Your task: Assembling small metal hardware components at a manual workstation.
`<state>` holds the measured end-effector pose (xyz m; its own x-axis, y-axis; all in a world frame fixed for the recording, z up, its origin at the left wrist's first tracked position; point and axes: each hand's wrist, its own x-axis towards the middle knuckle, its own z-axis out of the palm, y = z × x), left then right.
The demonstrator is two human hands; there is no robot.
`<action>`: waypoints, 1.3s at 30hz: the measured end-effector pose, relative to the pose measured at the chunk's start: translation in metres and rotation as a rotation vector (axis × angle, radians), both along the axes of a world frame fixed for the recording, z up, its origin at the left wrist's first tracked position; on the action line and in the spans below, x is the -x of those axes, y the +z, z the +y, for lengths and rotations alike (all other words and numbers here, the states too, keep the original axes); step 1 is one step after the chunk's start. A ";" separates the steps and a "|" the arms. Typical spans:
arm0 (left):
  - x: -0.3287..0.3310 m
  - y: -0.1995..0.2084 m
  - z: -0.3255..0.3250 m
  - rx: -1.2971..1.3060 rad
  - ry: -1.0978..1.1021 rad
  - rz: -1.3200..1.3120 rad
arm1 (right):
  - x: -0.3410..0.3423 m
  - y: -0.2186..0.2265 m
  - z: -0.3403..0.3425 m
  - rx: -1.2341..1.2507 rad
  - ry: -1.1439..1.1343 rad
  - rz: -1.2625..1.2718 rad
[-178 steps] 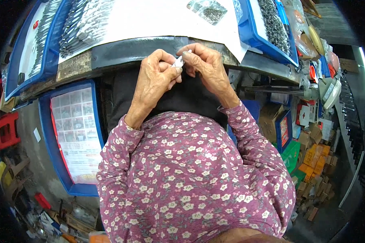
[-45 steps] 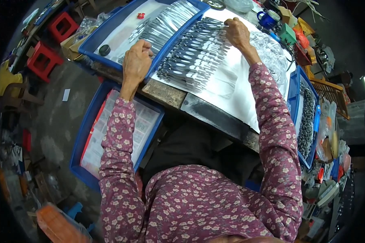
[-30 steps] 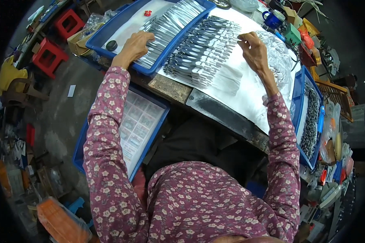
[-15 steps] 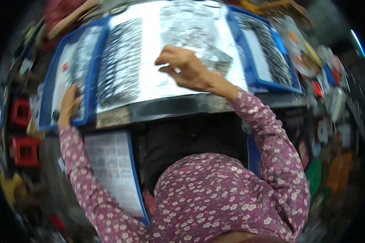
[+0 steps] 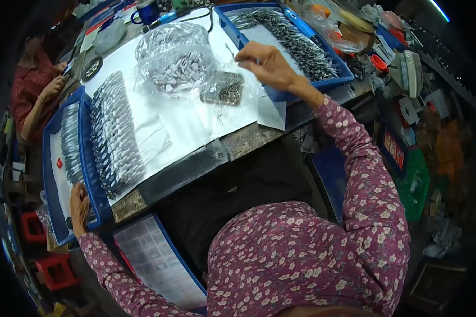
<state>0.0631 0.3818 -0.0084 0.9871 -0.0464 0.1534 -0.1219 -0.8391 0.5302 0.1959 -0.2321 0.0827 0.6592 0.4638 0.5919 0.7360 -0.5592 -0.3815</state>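
Note:
My left hand [image 5: 79,208] is down in the near end of the left blue tray [image 5: 85,142], fingers curled in at a row of slender, shiny pieces [image 5: 72,140]. What its fingertips hold is hidden. My right hand [image 5: 267,66] is raised beside the right blue tray [image 5: 328,79], thumb and fingers pinched together. A thin dark sliver shows at its fingertips, too small to name. Left of this hand, a small clear box [image 5: 230,90] of tiny brownish parts lies near a plastic bag [image 5: 169,39] and a heap of small pale pieces [image 5: 180,73].
Dense rows of dark-and-silver pieces [image 5: 113,137] cover the left of the white sheet [image 5: 158,124]. A blue pen-like tool [image 5: 304,26] rests on the right tray. Farther back are a blue mug [image 5: 147,11] and a black ring [image 5: 92,68]. Another person [image 5: 37,87] works at far left.
The view has turned, and the table now appears tilted. My right hand has moved from over the middle of the sheet to beside the right tray. My left hand stays in the left tray.

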 end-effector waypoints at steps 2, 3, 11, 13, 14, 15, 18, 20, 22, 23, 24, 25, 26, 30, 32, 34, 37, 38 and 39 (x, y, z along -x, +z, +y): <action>-0.001 0.001 0.001 -0.069 0.050 0.054 | -0.030 0.000 -0.026 0.012 -0.077 0.069; -0.001 0.003 -0.001 -0.073 0.047 0.048 | -0.043 0.002 -0.037 -0.011 -0.070 0.178; 0.000 0.006 -0.002 0.020 0.175 0.328 | -0.150 -0.036 -0.081 0.374 -0.420 0.230; 0.004 -0.006 0.010 0.023 0.123 0.109 | -0.168 -0.041 -0.077 0.415 -0.440 0.182; 0.006 -0.010 0.009 0.134 0.118 0.049 | -0.176 -0.043 -0.078 0.414 -0.498 0.148; 0.005 -0.011 0.011 0.132 0.119 0.049 | -0.182 -0.043 -0.078 0.413 -0.556 0.114; 0.012 -0.007 0.008 0.150 0.184 0.155 | -0.206 -0.044 -0.078 0.419 -0.591 0.180; 0.012 0.007 -0.004 0.124 0.230 0.226 | -0.216 -0.043 -0.076 0.408 -0.613 0.202; 0.001 0.033 -0.028 -0.044 0.264 0.427 | -0.236 -0.048 -0.087 0.448 -0.659 0.119; 0.001 0.037 -0.035 -0.045 0.269 0.434 | -0.244 -0.054 -0.090 0.486 -0.698 0.035; 0.002 0.039 -0.041 -0.031 0.302 0.387 | -0.248 -0.064 -0.094 0.433 -0.689 -0.181; 0.003 0.038 -0.044 -0.016 0.335 0.339 | -0.257 -0.069 -0.098 0.436 -0.684 -0.176; 0.006 0.032 -0.039 -0.014 0.382 0.270 | -0.265 -0.069 -0.096 0.425 -0.688 -0.210; 0.009 0.037 -0.043 0.135 0.360 0.280 | -0.282 -0.070 -0.092 0.498 -0.708 -0.259; 0.004 0.044 -0.056 0.163 0.354 0.325 | -0.285 -0.071 -0.094 0.561 -0.707 -0.299; 0.001 0.047 -0.057 0.206 0.355 0.384 | -0.288 -0.070 -0.095 0.645 -0.714 -0.355; 0.008 0.043 -0.050 0.165 0.354 0.304 | -0.285 -0.065 -0.087 0.663 -0.710 -0.320; 0.005 0.045 -0.054 0.169 0.351 0.304 | -0.288 -0.068 -0.091 0.667 -0.712 -0.322; 0.002 0.049 -0.057 0.193 0.345 0.359 | -0.291 -0.070 -0.093 0.673 -0.702 -0.321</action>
<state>0.0611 0.3247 0.0402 0.9318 0.2860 -0.2234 0.3617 -0.6815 0.6362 0.4867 -0.3255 0.0122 0.7664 0.3357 0.5477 0.1723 -0.9287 0.3282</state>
